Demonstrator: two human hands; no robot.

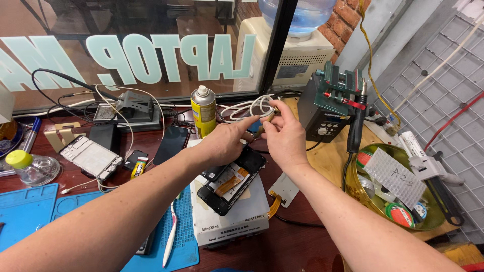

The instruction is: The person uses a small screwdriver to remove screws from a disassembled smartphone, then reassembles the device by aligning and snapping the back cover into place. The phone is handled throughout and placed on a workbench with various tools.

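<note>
Forearms crossing the dark wooden bench (302, 242), over a blue mat (30, 211) with a white-handled tool (170, 236) lying on it. Opened black phone (233, 179), back cover off, orange flex cable and bare frame showing, resting tilted on a white box-shaped unit (242, 214), left hand (224, 143) just above its upper end with forefinger stretched out and nothing gripped. Right hand (285, 136) raised beside it, thumb and forefinger pinched narrow, whatever lies between them too small to make out; farther back a yellow spray can (203, 112), coiled white cable (249, 107) and dark green soldering station (327, 103).
</note>
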